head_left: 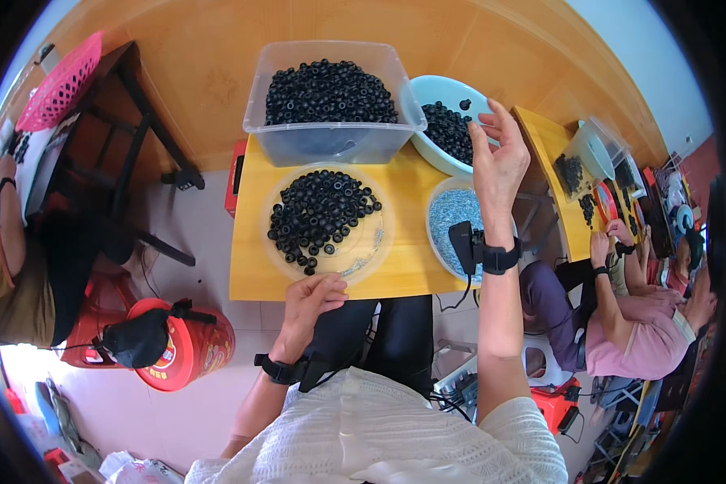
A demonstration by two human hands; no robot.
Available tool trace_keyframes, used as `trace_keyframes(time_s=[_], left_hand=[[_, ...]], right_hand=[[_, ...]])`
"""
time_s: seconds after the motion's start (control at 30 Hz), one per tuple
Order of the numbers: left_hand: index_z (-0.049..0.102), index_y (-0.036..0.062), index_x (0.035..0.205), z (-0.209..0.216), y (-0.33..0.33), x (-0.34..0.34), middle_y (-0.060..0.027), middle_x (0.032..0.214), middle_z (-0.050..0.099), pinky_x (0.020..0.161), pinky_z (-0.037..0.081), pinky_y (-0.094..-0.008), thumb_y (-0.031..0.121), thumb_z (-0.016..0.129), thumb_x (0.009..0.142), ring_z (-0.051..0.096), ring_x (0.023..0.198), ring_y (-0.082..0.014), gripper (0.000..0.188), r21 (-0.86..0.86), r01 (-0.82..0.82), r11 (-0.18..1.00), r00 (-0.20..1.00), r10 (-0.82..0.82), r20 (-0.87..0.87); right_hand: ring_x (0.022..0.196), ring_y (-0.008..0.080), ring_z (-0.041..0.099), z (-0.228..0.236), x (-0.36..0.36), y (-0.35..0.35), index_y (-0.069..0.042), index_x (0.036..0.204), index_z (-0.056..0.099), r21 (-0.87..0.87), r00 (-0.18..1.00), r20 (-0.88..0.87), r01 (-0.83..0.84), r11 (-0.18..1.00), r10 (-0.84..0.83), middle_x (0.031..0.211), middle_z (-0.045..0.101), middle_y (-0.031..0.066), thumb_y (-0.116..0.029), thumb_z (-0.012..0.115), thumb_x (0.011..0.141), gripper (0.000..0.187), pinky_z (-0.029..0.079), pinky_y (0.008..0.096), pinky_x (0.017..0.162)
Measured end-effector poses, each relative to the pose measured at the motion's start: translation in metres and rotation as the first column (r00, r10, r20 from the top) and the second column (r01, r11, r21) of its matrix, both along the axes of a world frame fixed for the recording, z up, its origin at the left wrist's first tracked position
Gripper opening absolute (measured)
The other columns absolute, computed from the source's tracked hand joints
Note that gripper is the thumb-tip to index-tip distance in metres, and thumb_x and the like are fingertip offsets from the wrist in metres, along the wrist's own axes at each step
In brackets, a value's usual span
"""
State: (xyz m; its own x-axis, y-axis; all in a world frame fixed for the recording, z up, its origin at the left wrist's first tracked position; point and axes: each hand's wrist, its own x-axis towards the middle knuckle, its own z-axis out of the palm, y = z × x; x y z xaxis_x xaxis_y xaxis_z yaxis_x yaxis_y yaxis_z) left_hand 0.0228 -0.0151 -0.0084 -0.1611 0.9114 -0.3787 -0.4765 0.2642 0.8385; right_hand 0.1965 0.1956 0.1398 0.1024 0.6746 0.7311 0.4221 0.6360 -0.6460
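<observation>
A large clear plastic bin point(323, 143) stands at the back of the yellow wooden surface point(254, 250), with a pale blue round bowl point(445, 87) at its right. In front of the bowl is a round tub point(429, 234) of tiny blue and white pieces, partly covered from view by the black strapped device point(465, 246) on the right wrist. A pink perforated basket point(66, 85) and a red bucket point(218, 339) are off to the left; co-workers sit on both sides. Glossy, small black ring-shaped pieces point(319, 206) fill the bin, lie in the bowl and heap on a shallow clear round tray point(365, 230); some show a central hole. The right hand point(498, 153) is over the bowl, thumb and fingers apart, one piece near their tips. The left hand point(308, 308) is by the tray's front, fingers bunched; I cannot tell whether they grip anything
</observation>
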Motion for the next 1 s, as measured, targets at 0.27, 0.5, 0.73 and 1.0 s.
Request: trace_keyframes(time_s=[0.27,0.5,0.73,1.0], left_hand=[[0.056,-0.0052,0.107,-0.007,-0.001,-0.003,-0.0104,0.092,0.063,0.072,0.051,-0.0219,0.015,0.052,0.09,0.063,0.079,-0.0142,0.026,0.017,0.012,1.0,0.999,-0.013,0.051],[0.056,-0.0049,0.106,-0.009,-0.001,-0.003,-0.0117,0.092,0.063,0.073,0.051,-0.023,0.015,0.052,0.09,0.063,0.08,-0.0157,0.026,0.014,0.004,1.0,0.998,-0.005,0.067],[0.058,-0.0042,0.104,-0.011,0.001,-0.002,-0.0108,0.088,0.065,0.07,0.052,-0.0246,0.013,0.051,0.089,0.064,0.075,-0.0161,0.024,0.026,-0.024,0.999,0.998,0.022,0.064],[0.058,-0.0039,0.104,-0.011,0.0,-0.002,-0.011,0.09,0.064,0.07,0.052,-0.0244,0.014,0.05,0.09,0.063,0.076,-0.0157,0.025,0.025,-0.014,1.0,0.998,0.012,0.059]], right_hand=[[0.071,0.0293,0.061,-0.121,-0.039,-0.025,-0.001,0.089,0.064,-0.387,0.769,0.506,-0.203,0.899,0.391,0.079,0.061,0.0148,0.002,0.062,0.069,0.02,0.049,0.0349,0.065],[0.075,0.0329,0.058,-0.145,-0.062,-0.049,-0.002,0.088,0.062,-0.419,0.695,0.564,-0.223,0.88,0.445,0.082,0.056,0.0138,0.003,0.061,0.068,0.02,0.047,0.0385,0.067],[0.076,0.0346,0.058,-0.143,-0.055,-0.06,-0.002,0.084,0.061,-0.523,0.685,0.484,-0.273,0.808,0.545,0.083,0.055,0.0137,0.005,0.058,0.067,0.019,0.047,0.041,0.067],[0.072,0.0322,0.059,-0.14,-0.045,-0.058,-0.001,0.082,0.062,-0.525,0.803,0.399,-0.197,0.828,0.444,0.078,0.059,0.0126,0.008,0.054,0.064,0.022,0.047,0.0382,0.067]])
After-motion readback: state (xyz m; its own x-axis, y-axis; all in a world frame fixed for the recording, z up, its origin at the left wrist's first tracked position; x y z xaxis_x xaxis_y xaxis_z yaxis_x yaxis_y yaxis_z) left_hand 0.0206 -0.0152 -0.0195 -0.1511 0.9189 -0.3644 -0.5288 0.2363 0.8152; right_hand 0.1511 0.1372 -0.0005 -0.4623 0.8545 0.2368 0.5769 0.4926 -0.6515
